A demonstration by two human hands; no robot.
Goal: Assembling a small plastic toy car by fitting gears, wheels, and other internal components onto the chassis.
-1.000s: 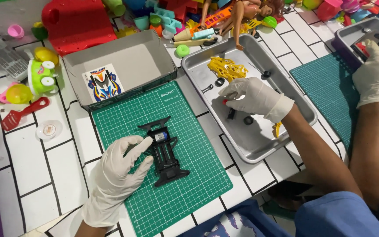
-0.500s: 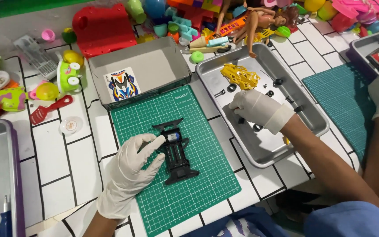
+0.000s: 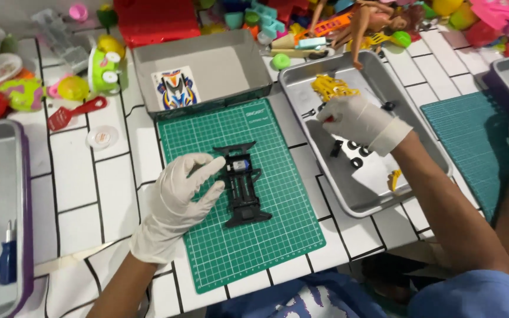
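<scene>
Resting on green cutting mat, left hand lies loose, fingers touching side of black toy car chassis, not gripping. Right hand inside metal tray, fingers curled among small black wheels; whether they pinch anything, cannot tell. Yellow car body just beyond those fingers. Grey box beyond mat. Surface white-tiled, dark grout; toy clutter along far edge.
</scene>
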